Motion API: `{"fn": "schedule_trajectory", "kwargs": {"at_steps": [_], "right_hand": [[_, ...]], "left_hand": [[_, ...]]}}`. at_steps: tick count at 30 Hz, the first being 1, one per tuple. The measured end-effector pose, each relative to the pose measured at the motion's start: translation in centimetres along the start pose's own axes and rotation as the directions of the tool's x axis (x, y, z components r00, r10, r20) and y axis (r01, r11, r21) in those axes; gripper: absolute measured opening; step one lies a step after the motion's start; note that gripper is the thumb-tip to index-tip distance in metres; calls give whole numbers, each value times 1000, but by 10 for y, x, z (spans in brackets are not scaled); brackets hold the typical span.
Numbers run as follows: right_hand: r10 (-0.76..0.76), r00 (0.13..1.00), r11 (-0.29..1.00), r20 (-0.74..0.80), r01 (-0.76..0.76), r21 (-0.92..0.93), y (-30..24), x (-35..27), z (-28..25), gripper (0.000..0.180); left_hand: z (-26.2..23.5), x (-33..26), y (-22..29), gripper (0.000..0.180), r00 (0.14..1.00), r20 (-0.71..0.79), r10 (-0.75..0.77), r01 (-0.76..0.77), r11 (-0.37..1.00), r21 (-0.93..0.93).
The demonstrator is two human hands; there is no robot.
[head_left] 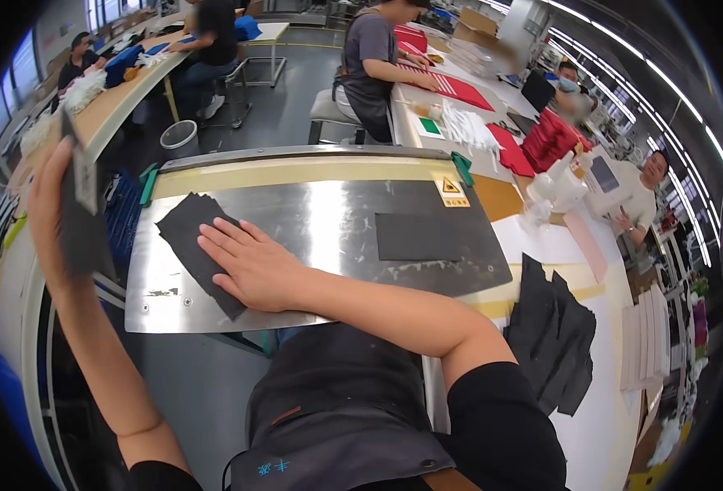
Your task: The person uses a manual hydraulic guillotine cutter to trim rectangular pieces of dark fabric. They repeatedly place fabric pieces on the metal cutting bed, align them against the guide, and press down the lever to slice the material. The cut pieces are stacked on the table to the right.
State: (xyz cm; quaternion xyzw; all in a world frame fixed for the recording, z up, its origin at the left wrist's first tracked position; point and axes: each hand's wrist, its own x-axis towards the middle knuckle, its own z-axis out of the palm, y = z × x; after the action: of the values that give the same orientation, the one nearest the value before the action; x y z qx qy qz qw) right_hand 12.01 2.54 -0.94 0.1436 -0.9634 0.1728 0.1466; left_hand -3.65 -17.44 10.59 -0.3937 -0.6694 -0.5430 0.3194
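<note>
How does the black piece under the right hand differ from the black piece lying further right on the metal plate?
The left black piece lies askew, irregular in outline, pressed flat by the right hand. The right black piece lies square to the metal plate, a neat rectangle, untouched. Both are dark, thin and flat.

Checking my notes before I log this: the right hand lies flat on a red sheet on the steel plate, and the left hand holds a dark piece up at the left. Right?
Not quite. The sheet under the right hand is black, not red; the head view shows it. The rest stands: the hand lies flat on it on the steel plate, and the left hand holds a dark piece up at the left.
</note>
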Motion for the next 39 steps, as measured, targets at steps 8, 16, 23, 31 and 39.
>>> {"fn": "schedule_trajectory", "kwargs": {"at_steps": [8,16,23,31,39], "right_hand": [[-328,935,938,-137,304,-167,-35,-45,-44,16],[339,931,935,-139,-349,-57,92,-62,-140,27],[175,974,949,-144,-206,-240,133,-71,-107,48],[307,945,923,-109,-324,-207,139,-77,-109,52],[322,938,913,-123,-343,-222,147,-79,-108,55]], "left_hand": [[227,-43,40,43,629,736,-251,258,960,107],[215,-62,10,50,566,804,183,-175,979,-100],[213,-73,9,62,561,818,127,-315,947,69],[215,-73,5,58,599,797,70,-224,971,84],[216,-69,1,61,577,812,84,-278,956,98]]}}
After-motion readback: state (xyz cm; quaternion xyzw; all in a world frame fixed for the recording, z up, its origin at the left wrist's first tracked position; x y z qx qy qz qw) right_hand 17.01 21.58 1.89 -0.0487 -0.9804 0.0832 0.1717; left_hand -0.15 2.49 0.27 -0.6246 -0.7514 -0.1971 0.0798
